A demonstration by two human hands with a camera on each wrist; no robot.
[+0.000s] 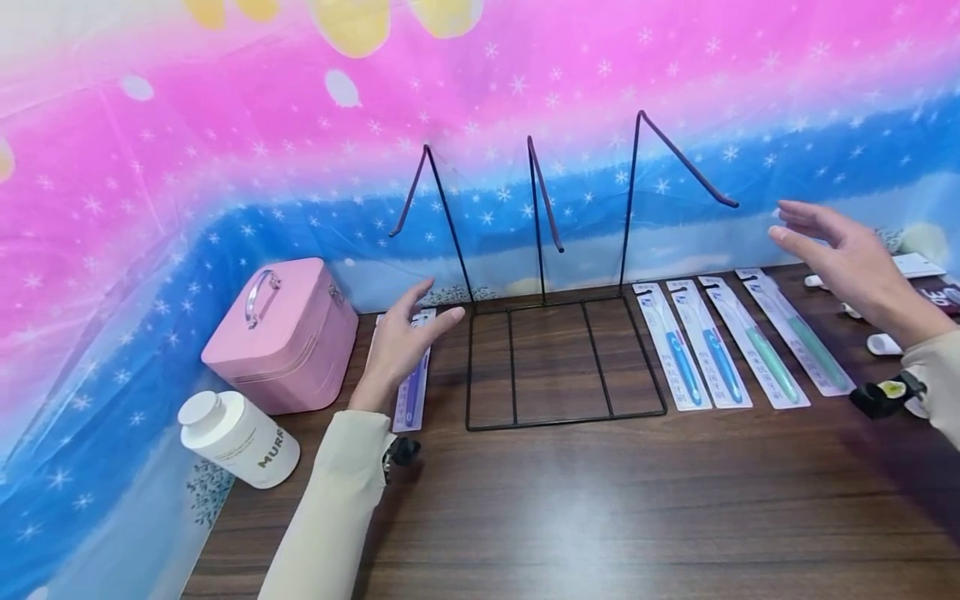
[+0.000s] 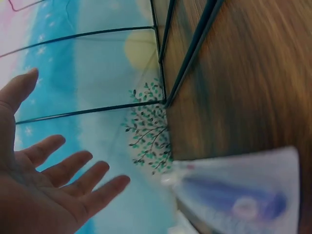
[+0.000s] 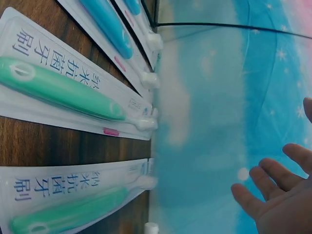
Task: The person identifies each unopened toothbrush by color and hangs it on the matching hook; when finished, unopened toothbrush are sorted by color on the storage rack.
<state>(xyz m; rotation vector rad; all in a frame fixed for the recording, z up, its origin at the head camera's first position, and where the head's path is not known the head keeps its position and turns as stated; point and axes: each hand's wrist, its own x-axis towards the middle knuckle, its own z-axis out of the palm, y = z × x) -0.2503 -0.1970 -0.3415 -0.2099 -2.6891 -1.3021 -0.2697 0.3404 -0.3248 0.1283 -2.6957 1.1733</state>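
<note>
While both hands hang in the air with nothing in them, the black wire rack (image 1: 542,279) stands on the table (image 1: 570,517) between them. Call the middle of its base the middle of a clock. The left hand (image 1: 399,346) is at nine o'clock, fingers and thumb spread apart, partly over the purple toothbrush pack (image 1: 412,396). The right hand (image 1: 858,265) is between two and three o'clock, its thumb held away and its fingers bent a little, with gaps, pinching nothing. At three o'clock lie two blue toothbrush packs (image 1: 713,343) and two green toothbrush packs (image 1: 801,335). The hooks (image 1: 681,157) stick out, so a hand that swings in fast could bump one and tip the rack. The right wrist camera (image 1: 870,402) hangs near the last green pack, so a low sweep might drag that pack crooked
</note>
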